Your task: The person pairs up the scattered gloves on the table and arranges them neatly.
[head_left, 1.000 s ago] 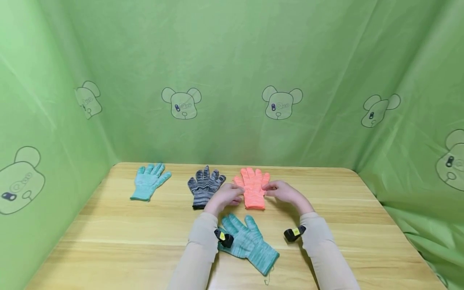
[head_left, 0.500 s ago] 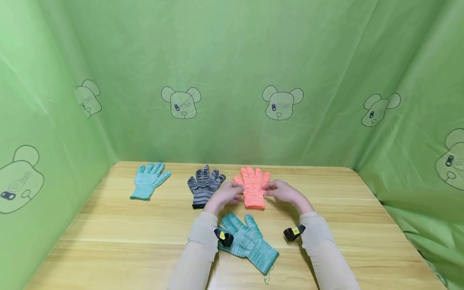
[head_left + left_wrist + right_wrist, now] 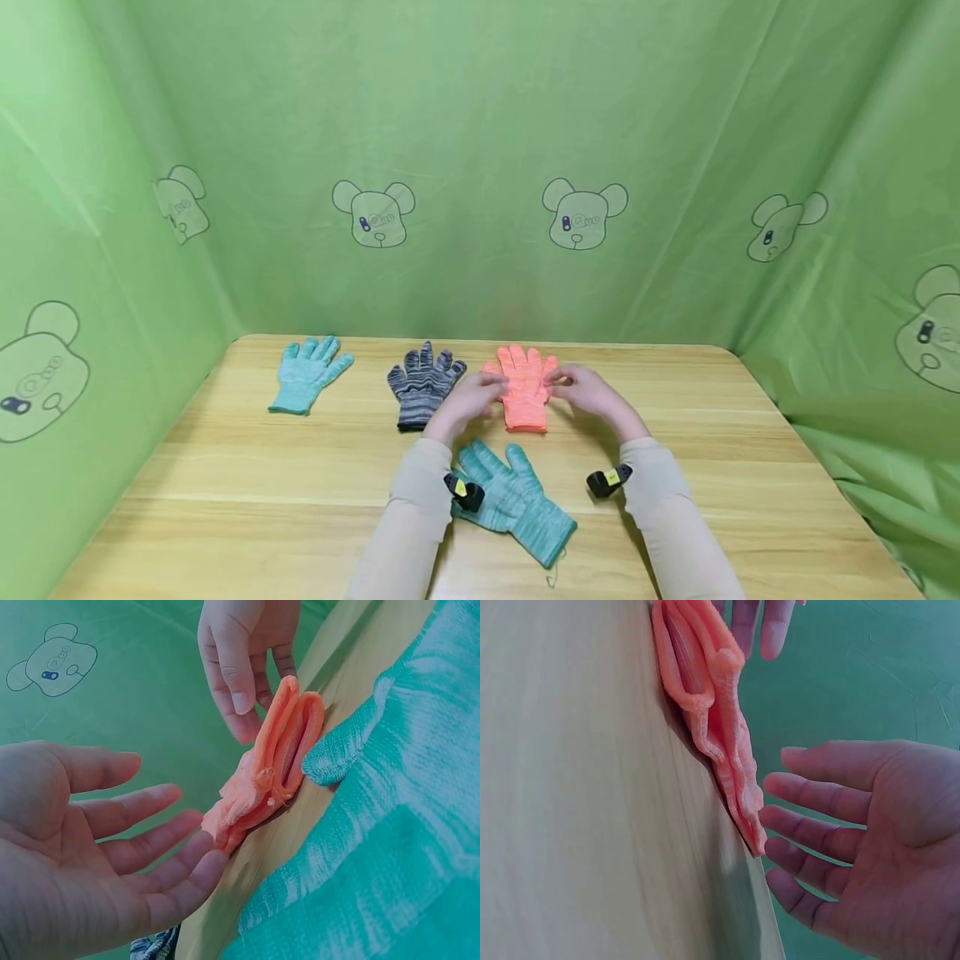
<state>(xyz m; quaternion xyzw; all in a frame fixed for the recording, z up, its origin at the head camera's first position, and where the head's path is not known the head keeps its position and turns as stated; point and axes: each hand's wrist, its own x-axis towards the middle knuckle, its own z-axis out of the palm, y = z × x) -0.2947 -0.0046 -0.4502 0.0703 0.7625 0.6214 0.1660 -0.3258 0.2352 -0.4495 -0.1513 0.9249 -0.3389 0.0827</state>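
Observation:
Two orange knit gloves (image 3: 525,396) lie stacked with their fingers pointing away; both cuff mouths show in the left wrist view. My left hand (image 3: 471,398) is at their left side and my right hand (image 3: 591,392) at their right. Loosely extended fingers show on the left hand (image 3: 97,847) and the right hand (image 3: 870,832), with nothing gripped. Whether any fingertips touch the orange fabric, I cannot tell. A grey-black striped glove (image 3: 423,387) lies just left of my left hand. Nearer, a teal glove (image 3: 517,500) lies at a slant, partly under my left forearm.
A lighter turquoise glove (image 3: 303,379) lies at the far left of the wooden table (image 3: 262,500). Loose thread hangs from the nearer teal glove's cuff. Green curtains (image 3: 480,275) with bear-head drawings enclose the back and sides.
Both hands have shifted slightly up along the sides of the orange gloves. The gloves stay in place.

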